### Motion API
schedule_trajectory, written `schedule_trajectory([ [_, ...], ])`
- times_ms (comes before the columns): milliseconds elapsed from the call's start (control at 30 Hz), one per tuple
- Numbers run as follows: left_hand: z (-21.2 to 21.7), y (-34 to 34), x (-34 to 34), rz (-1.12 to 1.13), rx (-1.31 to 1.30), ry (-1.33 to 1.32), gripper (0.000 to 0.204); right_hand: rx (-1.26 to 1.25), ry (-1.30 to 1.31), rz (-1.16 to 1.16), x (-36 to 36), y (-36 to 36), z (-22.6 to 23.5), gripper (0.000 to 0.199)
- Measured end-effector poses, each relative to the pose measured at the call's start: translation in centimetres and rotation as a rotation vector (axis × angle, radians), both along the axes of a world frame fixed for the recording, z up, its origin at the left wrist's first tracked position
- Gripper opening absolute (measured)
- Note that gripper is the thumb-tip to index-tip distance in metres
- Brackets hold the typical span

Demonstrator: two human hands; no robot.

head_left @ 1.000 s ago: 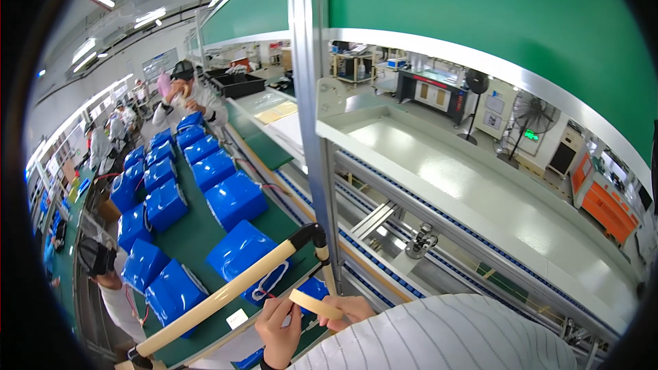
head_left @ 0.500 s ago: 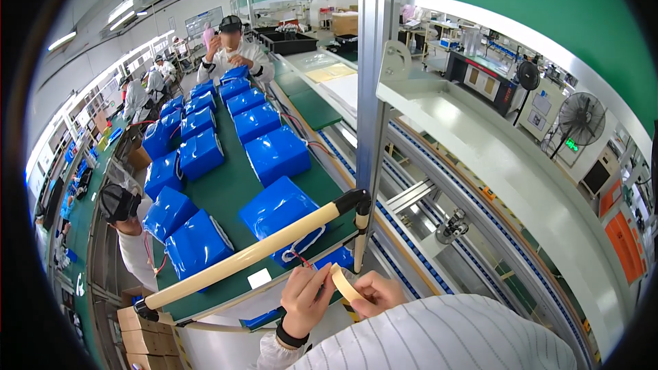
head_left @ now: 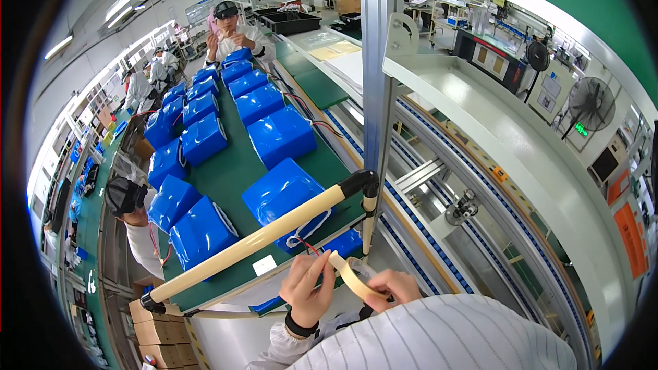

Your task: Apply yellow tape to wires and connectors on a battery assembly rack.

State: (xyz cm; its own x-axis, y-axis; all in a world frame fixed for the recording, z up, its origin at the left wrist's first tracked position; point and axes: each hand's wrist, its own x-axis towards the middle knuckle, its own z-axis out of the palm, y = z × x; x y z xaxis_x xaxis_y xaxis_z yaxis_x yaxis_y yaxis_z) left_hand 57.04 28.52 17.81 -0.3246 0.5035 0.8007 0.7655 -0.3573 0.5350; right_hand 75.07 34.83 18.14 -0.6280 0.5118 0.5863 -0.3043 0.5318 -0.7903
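Note:
My left hand [head_left: 307, 289] pinches the loose end of a cream masking tape roll [head_left: 356, 285] between its fingertips. My right hand [head_left: 397, 289] grips the roll itself, and a short strip bends between the two hands. Both hands are in front of a green bench, just below a cream tube rail [head_left: 253, 246]. Beyond the rail lies a blue shrink-wrapped pack [head_left: 282, 192] with white edging and red wires [head_left: 310, 247] hanging near my left fingertips. Part of another blue item [head_left: 343, 241] shows behind the tape.
Two rows of similar blue packs [head_left: 203, 233] run along the green bench [head_left: 226, 188]. One person [head_left: 229, 40] works at its far end, another [head_left: 133, 216] at its left. A metal post [head_left: 378, 96] and white shelf [head_left: 473, 109] stand right, above conveyor rails [head_left: 428, 253]. Cardboard boxes [head_left: 154, 332] sit lower left.
My right hand and the roll have moved slightly right and turned, so the roll's ring now shows. A longer strip spans between the hands. The whole view has shifted a little.

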Motion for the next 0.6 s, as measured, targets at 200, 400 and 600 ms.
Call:
schedule_trajectory([
  [200,0.6,-0.6,0.1,-0.130,-0.286,-0.396,0.019,-0.132,-0.027,-0.134,-1.7,0.7,0.0,0.026],
  [400,0.9,-0.5,0.1,-0.345,-0.240,-0.728,0.016,0.048,-0.093,-0.288,-2.7,1.3,0.7,0.030],
  [600,1.2,-0.5,0.2,-0.347,-0.252,-0.699,0.016,0.064,-0.029,-0.339,-4.2,1.5,-0.1,0.031],
])
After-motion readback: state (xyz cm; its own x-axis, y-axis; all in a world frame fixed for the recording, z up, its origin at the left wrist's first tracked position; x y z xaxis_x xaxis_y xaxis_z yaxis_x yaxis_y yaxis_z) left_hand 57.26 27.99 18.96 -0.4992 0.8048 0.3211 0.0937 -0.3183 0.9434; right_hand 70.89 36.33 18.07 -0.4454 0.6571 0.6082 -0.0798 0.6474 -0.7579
